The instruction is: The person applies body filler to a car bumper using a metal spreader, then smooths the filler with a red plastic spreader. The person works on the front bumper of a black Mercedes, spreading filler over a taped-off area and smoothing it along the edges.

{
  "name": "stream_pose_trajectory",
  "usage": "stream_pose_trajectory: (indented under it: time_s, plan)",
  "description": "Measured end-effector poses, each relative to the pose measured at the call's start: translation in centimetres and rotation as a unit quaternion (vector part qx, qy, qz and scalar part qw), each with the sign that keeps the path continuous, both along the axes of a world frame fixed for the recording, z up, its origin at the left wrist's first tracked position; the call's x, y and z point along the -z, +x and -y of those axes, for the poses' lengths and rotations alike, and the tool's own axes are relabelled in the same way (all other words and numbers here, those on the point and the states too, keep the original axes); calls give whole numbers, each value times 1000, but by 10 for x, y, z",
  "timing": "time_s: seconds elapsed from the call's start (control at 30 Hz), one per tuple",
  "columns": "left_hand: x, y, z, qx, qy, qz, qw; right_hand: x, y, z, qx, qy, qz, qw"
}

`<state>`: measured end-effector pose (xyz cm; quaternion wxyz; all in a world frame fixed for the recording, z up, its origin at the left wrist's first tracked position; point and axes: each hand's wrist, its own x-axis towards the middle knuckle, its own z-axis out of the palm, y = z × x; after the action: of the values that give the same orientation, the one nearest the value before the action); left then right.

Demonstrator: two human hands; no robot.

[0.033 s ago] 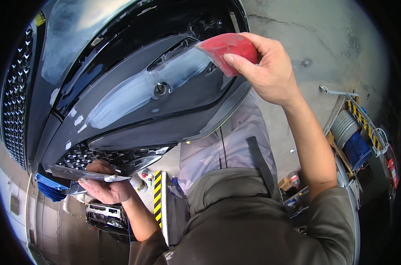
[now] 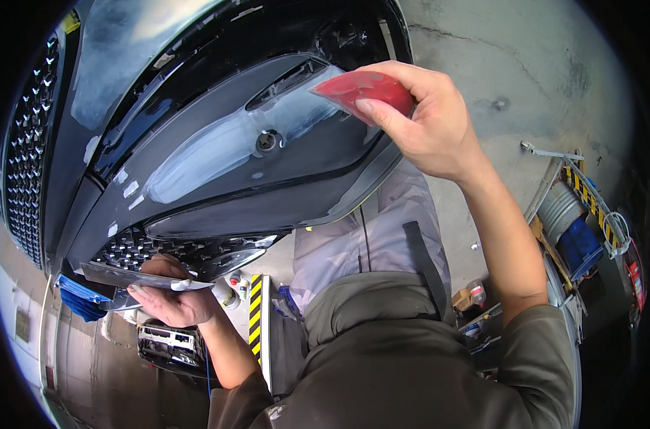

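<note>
A dark car bumper (image 2: 253, 207) fills the upper left, with long pale grey filler streaks (image 2: 189, 171) across its curved panel. My right hand (image 2: 428, 121) grips a flexible red spreader (image 2: 360, 89), thumb on its face, with the pointed edge at the upper end of the streak. Lower left, my left hand (image 2: 169, 300) holds a thin flat metal plate (image 2: 114, 277) that carries a small white dab (image 2: 182, 284), just below the bumper's black patterned grille.
A metal rack with a yellow-black striped bar (image 2: 593, 200), grey and blue containers (image 2: 579, 243) stands at right on the concrete floor (image 2: 496, 64). Below lie a striped edge (image 2: 255, 322) and a black part (image 2: 164, 347). Blue cloth (image 2: 81, 300) hangs at left.
The red spreader in my right hand has moved down and left along the panel and tilted flatter. The bumper sits slightly further right in the view; my left hand has barely moved.
</note>
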<state>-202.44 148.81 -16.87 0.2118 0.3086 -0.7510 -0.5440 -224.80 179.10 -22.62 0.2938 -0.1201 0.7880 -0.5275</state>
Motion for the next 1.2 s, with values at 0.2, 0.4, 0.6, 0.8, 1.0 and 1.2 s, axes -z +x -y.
stream_pose_trajectory:
  time_s: [0.2,0.4,0.6,0.8,1.0,1.2]
  plan:
    - [3,4,3,12,-12,-23,1000,9,19,47,-113,-16,-252,961]
    - [3,2,2,20,-11,-39,999,-4,10,38,-196,37,-286,937]
    - [5,6,4,-1,-8,-37,999,-5,24,37,-211,44,-254,943]
    - [3,8,4,-7,84,-120,989,-34,29,5,-19,-32,-47,998]
    - [-29,7,-69,-26,312,-65,947,-94,48,-22,116,-130,94,980]
    - [-63,-13,-145,10,533,8,846,-144,92,-28,-72,-170,-223,957]
